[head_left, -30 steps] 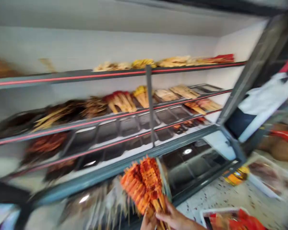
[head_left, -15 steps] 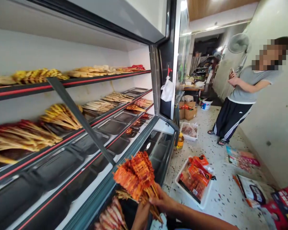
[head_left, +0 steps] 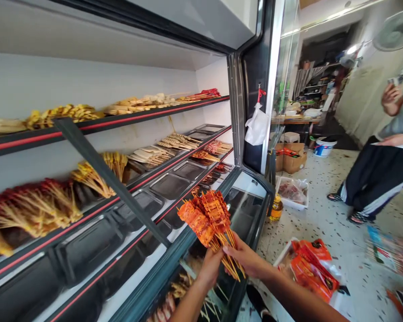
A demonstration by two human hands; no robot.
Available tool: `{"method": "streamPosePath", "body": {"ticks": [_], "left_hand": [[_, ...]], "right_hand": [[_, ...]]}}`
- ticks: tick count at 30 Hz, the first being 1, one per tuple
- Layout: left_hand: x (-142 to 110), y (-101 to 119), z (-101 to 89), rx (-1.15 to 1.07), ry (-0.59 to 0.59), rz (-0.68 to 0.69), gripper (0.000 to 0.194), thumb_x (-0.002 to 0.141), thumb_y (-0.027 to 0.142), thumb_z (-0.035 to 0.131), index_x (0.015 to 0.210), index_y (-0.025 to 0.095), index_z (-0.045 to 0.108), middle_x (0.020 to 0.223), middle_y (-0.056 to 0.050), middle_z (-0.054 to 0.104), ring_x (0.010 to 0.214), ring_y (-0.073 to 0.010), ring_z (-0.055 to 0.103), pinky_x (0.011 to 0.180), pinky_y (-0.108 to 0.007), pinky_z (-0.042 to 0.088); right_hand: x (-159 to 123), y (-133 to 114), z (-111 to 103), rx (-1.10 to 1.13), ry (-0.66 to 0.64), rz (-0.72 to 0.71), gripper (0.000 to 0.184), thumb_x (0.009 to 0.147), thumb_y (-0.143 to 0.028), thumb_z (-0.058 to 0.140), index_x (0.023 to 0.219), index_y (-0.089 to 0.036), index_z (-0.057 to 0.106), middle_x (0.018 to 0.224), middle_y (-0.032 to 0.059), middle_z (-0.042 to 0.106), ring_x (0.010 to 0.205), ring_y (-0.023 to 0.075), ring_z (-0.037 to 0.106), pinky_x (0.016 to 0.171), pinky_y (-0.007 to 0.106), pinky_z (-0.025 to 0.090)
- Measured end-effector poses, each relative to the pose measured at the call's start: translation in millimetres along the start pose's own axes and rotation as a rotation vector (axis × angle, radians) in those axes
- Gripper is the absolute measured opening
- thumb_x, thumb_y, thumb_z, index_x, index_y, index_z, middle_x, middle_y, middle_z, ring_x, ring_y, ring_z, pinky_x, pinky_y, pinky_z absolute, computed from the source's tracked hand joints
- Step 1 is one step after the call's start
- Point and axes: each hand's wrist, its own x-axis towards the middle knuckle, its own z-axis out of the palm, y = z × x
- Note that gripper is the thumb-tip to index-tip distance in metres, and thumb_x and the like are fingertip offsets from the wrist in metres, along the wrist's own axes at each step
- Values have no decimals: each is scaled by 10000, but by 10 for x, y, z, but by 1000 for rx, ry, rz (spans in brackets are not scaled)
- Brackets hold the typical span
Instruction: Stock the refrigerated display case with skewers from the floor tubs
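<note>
Both left hand [head_left: 213,260] and right hand [head_left: 244,256] clasp the red skewers [head_left: 217,212] by their bare sticks [head_left: 233,267], near the case rail [head_left: 154,275]; gripping low and snugly should keep the bunch together.

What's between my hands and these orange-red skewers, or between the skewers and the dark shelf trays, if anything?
Nothing visible separates your left hand and right hand from the skewers; both grip the sticks. Toward the trays, a dark slanted bar crosses the shelf fronts, left of the skewers.
</note>
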Motion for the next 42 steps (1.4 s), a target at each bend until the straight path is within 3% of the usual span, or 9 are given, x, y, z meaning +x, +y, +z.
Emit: {"method": "streamPosePath", "body": {"ticks": [5,10,15,22,27,31,35,38,42], "left_hand": [[1191,629,104,-20,28,109,418,601,489,813,690,132,614,437,18,515,348,-114,447,378,-234,346],[2168,1108,-11,-52,174,158,333,574,369,813,656,129,597,480,-21,572,366,-123,465,372,-240,342],[2785,1476,-185,-78,298,158,211,650,240,765,691,121,595,515,-10,578,394,-107,482,402,-220,349],[3443,2006,-494,-46,359,80,139,729,126,722,733,119,583,546,-10,590,410,-99,496,412,-200,359],[3506,2058,-618,-71,388,93,74,765,109,667,765,119,594,566,-19,593,418,-111,493,416,-216,355],[3245,1932,-776,-79,393,110,109,771,169,702,783,123,604,586,-22,603,449,-120,512,454,-234,395],[2951,1900,-1129,-124,445,18,129,761,130,724,743,119,596,563,-9,584,460,-103,508,456,-212,395],[2849,1979,-1367,-160,521,-74,129,763,70,706,747,120,589,575,0,590,450,-82,493,414,-174,344],[2834,2076,-1481,-164,584,-94,156,786,8,651,741,128,562,592,9,600,434,-62,486,367,-137,270]], "right_hand": [[1320,-603,-577,-41,-95,39,763,716,-599,741,1266,-260,336,666,-73,623,467,136,608,448,250,496],[2472,-1033,-872,-31,-179,84,676,686,-536,791,1153,-247,397,623,-87,614,434,130,595,436,257,509],[3270,-1268,-983,10,-243,121,539,760,-408,772,1143,-242,432,645,-79,630,435,122,596,449,261,529],[4141,-1517,-977,-8,-294,169,303,868,-296,684,1062,-216,464,599,-68,625,455,123,613,479,241,540],[4331,-1502,-935,-4,-333,144,357,872,-270,667,1156,-224,456,646,-53,650,469,136,623,470,253,540],[4268,-1356,-802,-52,-406,167,445,846,-317,691,1193,-244,421,675,-59,649,445,144,620,436,258,524],[4236,-1101,-493,-48,-438,212,451,842,-302,681,1201,-243,415,668,-72,624,472,138,618,481,281,546],[4301,-925,-264,-76,-355,143,468,791,-288,729,1170,-230,461,800,-38,653,613,143,650,575,297,574],[4401,-830,-141,-224,-285,-3,451,754,-273,756,1138,-206,528,974,16,679,842,176,665,715,307,578]]}}
